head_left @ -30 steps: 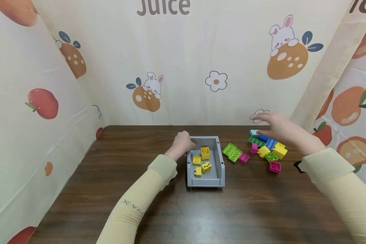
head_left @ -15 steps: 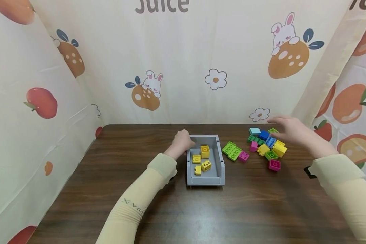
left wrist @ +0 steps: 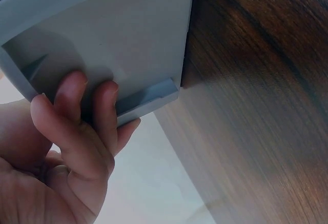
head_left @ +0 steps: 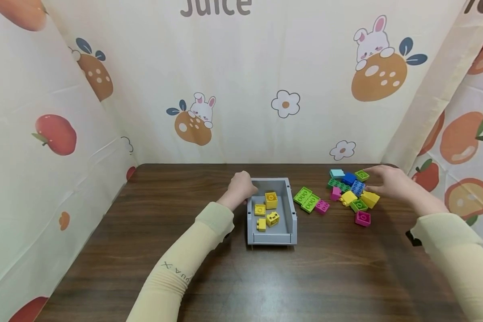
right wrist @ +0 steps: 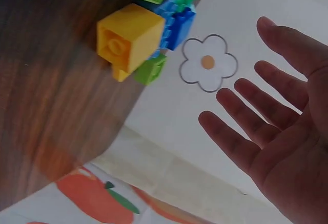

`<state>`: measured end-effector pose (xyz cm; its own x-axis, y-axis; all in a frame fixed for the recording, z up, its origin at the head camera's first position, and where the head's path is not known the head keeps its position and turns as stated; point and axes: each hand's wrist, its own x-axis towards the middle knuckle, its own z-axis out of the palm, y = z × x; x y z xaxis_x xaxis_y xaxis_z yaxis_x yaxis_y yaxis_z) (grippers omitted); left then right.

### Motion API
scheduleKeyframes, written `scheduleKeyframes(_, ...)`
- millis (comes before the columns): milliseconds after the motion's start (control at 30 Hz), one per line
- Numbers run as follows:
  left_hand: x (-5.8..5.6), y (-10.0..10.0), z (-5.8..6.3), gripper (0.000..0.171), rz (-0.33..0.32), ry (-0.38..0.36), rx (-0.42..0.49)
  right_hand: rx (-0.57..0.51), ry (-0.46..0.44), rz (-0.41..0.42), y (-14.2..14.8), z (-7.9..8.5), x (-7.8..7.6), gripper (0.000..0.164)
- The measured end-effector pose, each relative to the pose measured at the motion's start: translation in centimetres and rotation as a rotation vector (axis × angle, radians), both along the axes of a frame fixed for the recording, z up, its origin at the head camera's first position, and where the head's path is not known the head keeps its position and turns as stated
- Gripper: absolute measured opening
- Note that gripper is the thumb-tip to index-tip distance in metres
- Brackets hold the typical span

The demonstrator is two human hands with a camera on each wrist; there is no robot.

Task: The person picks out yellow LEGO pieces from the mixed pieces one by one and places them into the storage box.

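Note:
My left hand (head_left: 241,187) grips the left wall of a grey storage bin (head_left: 271,239). In the left wrist view its fingers (left wrist: 72,98) lie against the bin's outer side. Inside the bin are several yellow toy bricks, one with a printed face (head_left: 272,218). At the right, my right hand (head_left: 394,182) hovers beside a pile of toy bricks, nearest a yellow brick (head_left: 370,199) and a lime green brick (head_left: 362,175). The right wrist view shows that hand's fingers (right wrist: 236,137) spread, holding nothing, apart from the larger yellow brick (right wrist: 130,32).
Between bin and pile lie lime green bricks (head_left: 307,199) and a magenta brick (head_left: 322,206). Blue (head_left: 349,178), dark green (head_left: 338,185) and light blue (head_left: 337,173) bricks sit in the pile. A printed curtain (head_left: 241,134) hangs behind the brown table (head_left: 165,192).
My right hand has drawn back from above the far side of the pile, rightward and lower toward its right edge. The left hand and the bin stay put.

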<state>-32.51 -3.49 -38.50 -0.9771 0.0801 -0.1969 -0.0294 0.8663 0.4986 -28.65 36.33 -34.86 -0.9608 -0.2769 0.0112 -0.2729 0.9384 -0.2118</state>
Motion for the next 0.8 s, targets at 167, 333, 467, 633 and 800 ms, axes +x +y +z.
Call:
scheduleKeyframes(167,0.2,0.0,0.1,0.022,-0.001,-0.008,0.007,-0.020,-0.057,-0.051,0.6,-1.2,0.0,0.064)
scheduleKeyframes(333,0.3,0.0,0.2,0.020,0.002,-0.021,0.033,-0.052,-0.103,-0.072,1.1,-2.4,0.1,0.066)
scheduleKeyframes(467,0.4,-0.1,0.2,0.020,0.001,-0.018,0.040,-0.046,-0.129,-0.087,1.5,-3.1,-0.1,0.065)
scheduleKeyframes(633,0.4,-0.1,0.3,0.020,0.002,-0.021,0.040,-0.048,-0.159,-0.105,1.9,-4.0,-0.1,0.063)
scheduleKeyframes(800,0.4,-0.2,0.4,0.019,0.003,-0.029,0.046,-0.053,-0.148,-0.106,2.4,-4.9,-0.2,0.060)
